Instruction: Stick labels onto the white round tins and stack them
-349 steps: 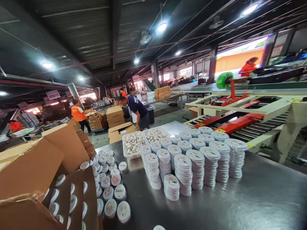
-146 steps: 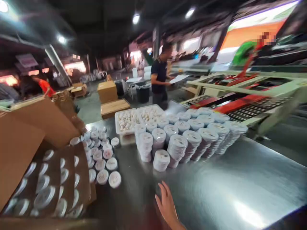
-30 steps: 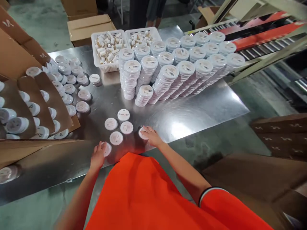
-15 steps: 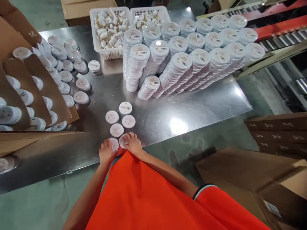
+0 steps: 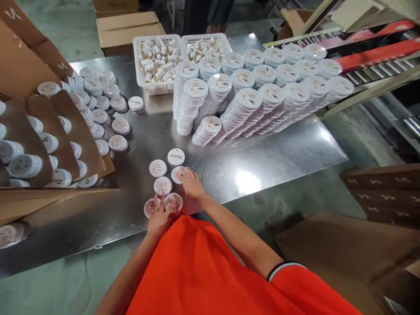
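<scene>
Head-camera view: six round white tins lie flat, lids up, in a tight cluster at the near edge of a steel table. Left hand rests open, fingers spread, on the two nearest tins; right hand lies flat and open, fingertips on a middle tin. Behind, two white baskets hold small bottles, beside stacked tins; open cartons at left hold more.
</scene>
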Demonstrator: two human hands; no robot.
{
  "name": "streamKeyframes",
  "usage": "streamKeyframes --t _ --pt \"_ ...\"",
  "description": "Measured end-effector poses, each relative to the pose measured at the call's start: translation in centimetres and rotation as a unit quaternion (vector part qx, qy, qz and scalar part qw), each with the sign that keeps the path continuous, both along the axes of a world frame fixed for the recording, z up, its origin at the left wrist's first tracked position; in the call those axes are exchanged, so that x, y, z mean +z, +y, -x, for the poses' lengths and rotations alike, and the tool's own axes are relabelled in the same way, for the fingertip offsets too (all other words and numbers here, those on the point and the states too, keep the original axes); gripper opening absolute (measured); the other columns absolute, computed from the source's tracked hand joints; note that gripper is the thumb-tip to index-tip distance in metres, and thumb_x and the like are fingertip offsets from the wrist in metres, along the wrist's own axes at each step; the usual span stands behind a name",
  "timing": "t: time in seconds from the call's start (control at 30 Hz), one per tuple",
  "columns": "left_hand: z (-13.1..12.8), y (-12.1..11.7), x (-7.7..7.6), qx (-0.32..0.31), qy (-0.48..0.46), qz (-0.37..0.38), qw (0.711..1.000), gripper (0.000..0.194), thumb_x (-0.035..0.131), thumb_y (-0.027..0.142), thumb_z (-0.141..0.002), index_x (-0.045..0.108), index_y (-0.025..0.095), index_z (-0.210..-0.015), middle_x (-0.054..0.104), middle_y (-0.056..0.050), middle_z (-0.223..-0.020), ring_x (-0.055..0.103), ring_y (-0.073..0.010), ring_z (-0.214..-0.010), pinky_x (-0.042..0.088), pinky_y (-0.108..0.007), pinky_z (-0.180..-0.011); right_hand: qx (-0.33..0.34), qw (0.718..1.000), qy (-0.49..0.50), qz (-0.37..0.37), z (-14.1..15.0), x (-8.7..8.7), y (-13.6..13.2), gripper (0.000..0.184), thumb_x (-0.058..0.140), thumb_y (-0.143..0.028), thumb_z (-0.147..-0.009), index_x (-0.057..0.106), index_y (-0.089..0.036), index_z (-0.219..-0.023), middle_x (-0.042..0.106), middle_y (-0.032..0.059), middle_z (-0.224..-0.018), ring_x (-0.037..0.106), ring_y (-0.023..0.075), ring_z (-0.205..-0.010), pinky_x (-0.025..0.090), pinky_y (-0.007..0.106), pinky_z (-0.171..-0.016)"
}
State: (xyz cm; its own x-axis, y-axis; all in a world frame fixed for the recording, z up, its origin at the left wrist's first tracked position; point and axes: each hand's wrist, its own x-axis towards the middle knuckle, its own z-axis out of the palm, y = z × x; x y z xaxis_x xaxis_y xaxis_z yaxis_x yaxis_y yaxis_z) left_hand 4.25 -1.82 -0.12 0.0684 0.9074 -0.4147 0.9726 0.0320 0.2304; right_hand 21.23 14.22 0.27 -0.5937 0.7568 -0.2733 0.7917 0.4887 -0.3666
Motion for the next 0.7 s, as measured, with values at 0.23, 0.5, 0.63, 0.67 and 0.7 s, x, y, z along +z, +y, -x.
streamKeyframes --t 0.23,0.5,0.63,0.67,0.7 --pt "0.8 -1.6 -1.0 0.010 0.017 -0.011 1.000 0.071 0.059 0.031 -0.092 0.031 0.037 -0.156 0.024 -0.011 -0.169 0.016 -0.0482 -0.154 0.017 -0.087 -0.110 -0.028 0.998 -0.034 0.033 -3.9 -1.4 -1.8 0.055 0.053 -0.023 -0.095 0.047 -0.026 -0.150 0.032 0.0083 -0.167 0.024 0.0380 -0.152 0.036 0.059 -0.117" --pt "1.4 -1.9 -0.9 0.019 0.039 -0.006 0.999 0.060 0.049 0.028 -0.097 0.035 0.037 -0.155 0.022 -0.010 -0.170 0.014 -0.0457 -0.155 0.017 -0.085 -0.112 0.062 0.994 0.070 0.049 -4.5 -2.2 -6.0 0.039 0.059 -0.014 -0.086 0.064 -0.018 -0.125 0.054 0.0126 -0.148 0.027 0.0326 -0.152 0.031 0.056 -0.123" --pt "1.9 -2.3 -0.9 0.012 0.041 -0.014 0.999 0.064 0.049 0.021 -0.095 0.033 0.034 -0.156 0.021 -0.013 -0.170 0.016 -0.0453 -0.155 0.017 -0.083 -0.113 0.148 0.980 0.118 0.055 -3.9 -2.4 -5.5 0.063 0.058 -0.010 -0.080 0.049 -0.011 -0.142 0.050 0.0208 -0.149 0.027 0.0316 -0.153 0.028 0.056 -0.123" --pt "2.1 -2.4 -1.0 0.010 0.042 -0.017 0.999 0.065 0.050 0.020 -0.095 0.033 0.033 -0.156 0.021 -0.014 -0.170 0.016 -0.0454 -0.155 0.017 -0.083 -0.113 0.159 0.978 0.122 0.056 -3.8 -2.4 -5.3 0.068 0.058 -0.010 -0.078 0.046 -0.009 -0.145 0.048 0.0222 -0.150 0.028 0.0317 -0.153 0.028 0.056 -0.124" --pt "2.3 -2.6 -1.0 0.011 0.043 -0.019 0.999 0.066 0.051 0.021 -0.094 0.033 0.033 -0.156 0.021 -0.014 -0.170 0.016 -0.0456 -0.155 0.017 -0.083 -0.113 0.170 0.976 0.123 0.058 -3.6 -2.4 -5.1 0.071 0.058 -0.010 -0.077 0.043 -0.008 -0.147 0.047 0.0230 -0.151 0.028 0.0318 -0.152 0.027 0.055 -0.124"
